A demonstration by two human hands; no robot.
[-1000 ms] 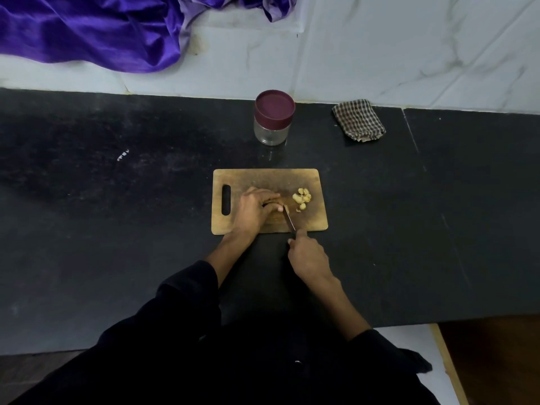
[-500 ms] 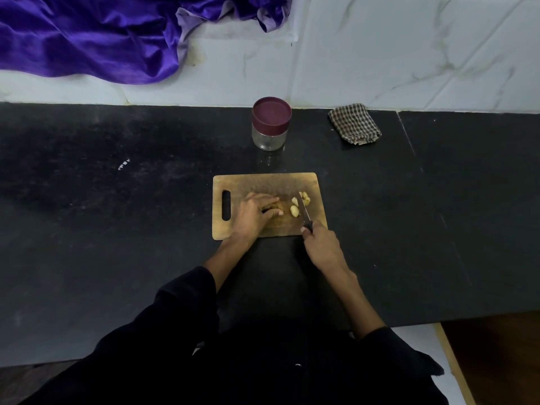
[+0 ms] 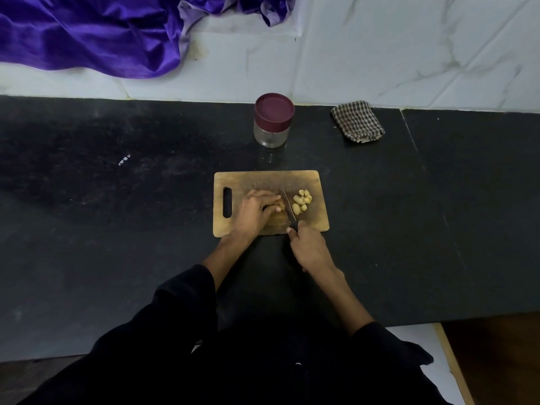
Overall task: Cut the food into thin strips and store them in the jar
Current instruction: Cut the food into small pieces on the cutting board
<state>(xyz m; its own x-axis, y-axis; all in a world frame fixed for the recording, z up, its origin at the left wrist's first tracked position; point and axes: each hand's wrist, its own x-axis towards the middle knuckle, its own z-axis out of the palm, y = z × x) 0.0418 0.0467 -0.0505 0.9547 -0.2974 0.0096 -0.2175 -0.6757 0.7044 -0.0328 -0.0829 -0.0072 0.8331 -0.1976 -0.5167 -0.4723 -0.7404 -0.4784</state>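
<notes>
On the wooden board [image 3: 263, 182], from the head camera, our left hand [image 3: 254, 211] curls its fingers down over the brown piece of food [image 3: 280, 206], pinning it. Our right hand [image 3: 309, 249] wraps round the knife [image 3: 290, 208] handle, and the blade stands right beside the food. Cut yellow bits [image 3: 302, 200] lie just past the blade. Behind the board stands the jar [image 3: 273, 120], lid on, near a checked cloth [image 3: 358, 121].

black stone counter [image 3: 117, 229], white marble-tiled wall [image 3: 380, 54], purple satin cloth [image 3: 87, 30] draped on wall, dim light.
</notes>
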